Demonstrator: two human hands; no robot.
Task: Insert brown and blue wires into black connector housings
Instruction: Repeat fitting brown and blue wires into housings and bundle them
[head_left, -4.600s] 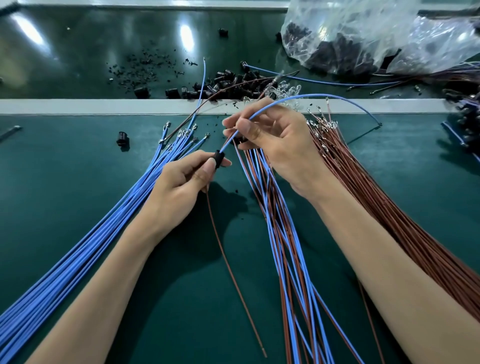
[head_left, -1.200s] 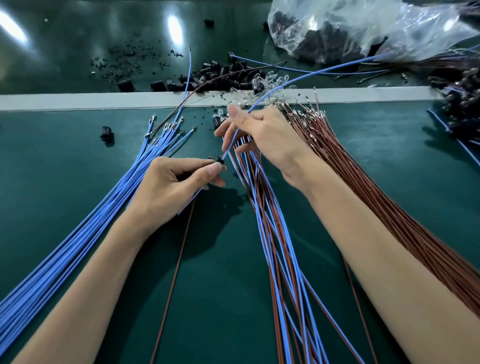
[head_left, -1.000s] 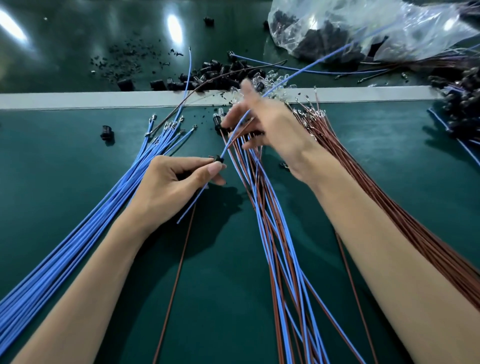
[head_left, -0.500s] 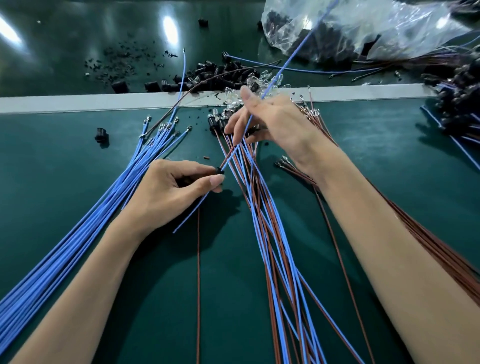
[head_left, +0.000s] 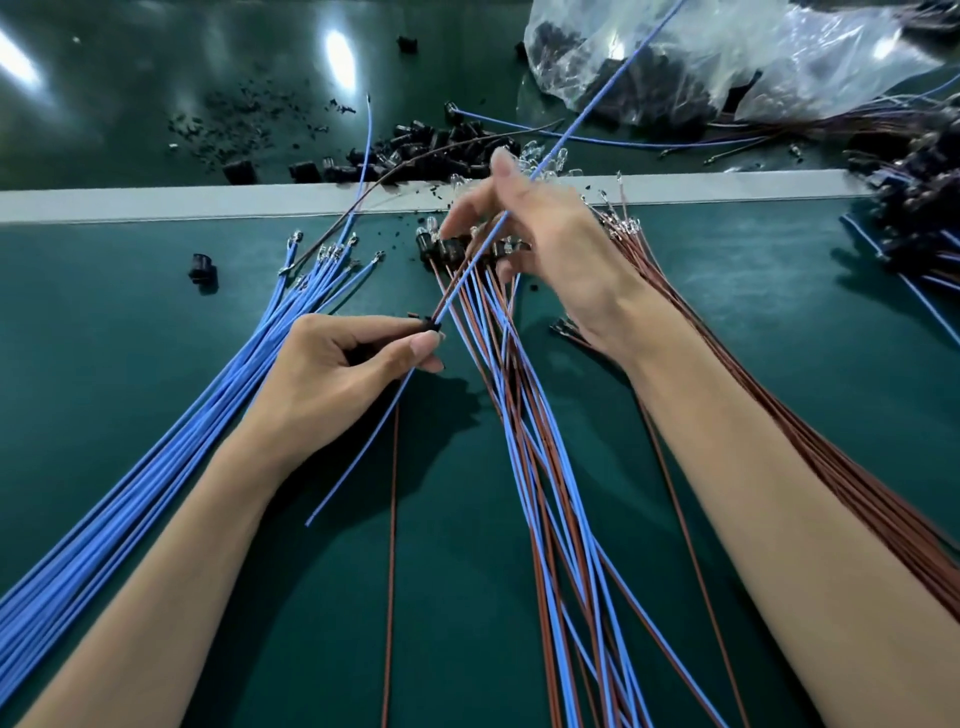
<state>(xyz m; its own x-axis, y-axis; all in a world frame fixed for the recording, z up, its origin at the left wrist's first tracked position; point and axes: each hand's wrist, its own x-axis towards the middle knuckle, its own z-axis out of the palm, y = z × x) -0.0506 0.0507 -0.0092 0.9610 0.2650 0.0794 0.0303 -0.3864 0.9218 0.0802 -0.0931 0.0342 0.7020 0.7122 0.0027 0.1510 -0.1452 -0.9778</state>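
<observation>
My left hand (head_left: 343, 369) pinches a small black connector housing (head_left: 430, 326) between thumb and forefinger. A blue wire (head_left: 592, 96) runs from the housing up and to the right, out past the top edge. My right hand (head_left: 550, 249) holds this wire between thumb and fingers a little above the housing, with its index finger raised. Below my left hand a brown wire (head_left: 393, 519) hangs straight toward me, and a short blue wire end (head_left: 353, 462) sticks out beside it.
Loose blue wires (head_left: 156, 467) fan out at left and brown wires (head_left: 841, 467) at right. Wired housings (head_left: 550, 493) lie between my arms. Behind a grey strip (head_left: 156, 203) are black housings (head_left: 441, 145) and a plastic bag (head_left: 753, 62). One lone housing (head_left: 201, 266) sits at left.
The blue wire went from an arch over my right hand to a straight line pointing up right. My right hand shifted up along it. The brown wire under my left hand swung to vertical.
</observation>
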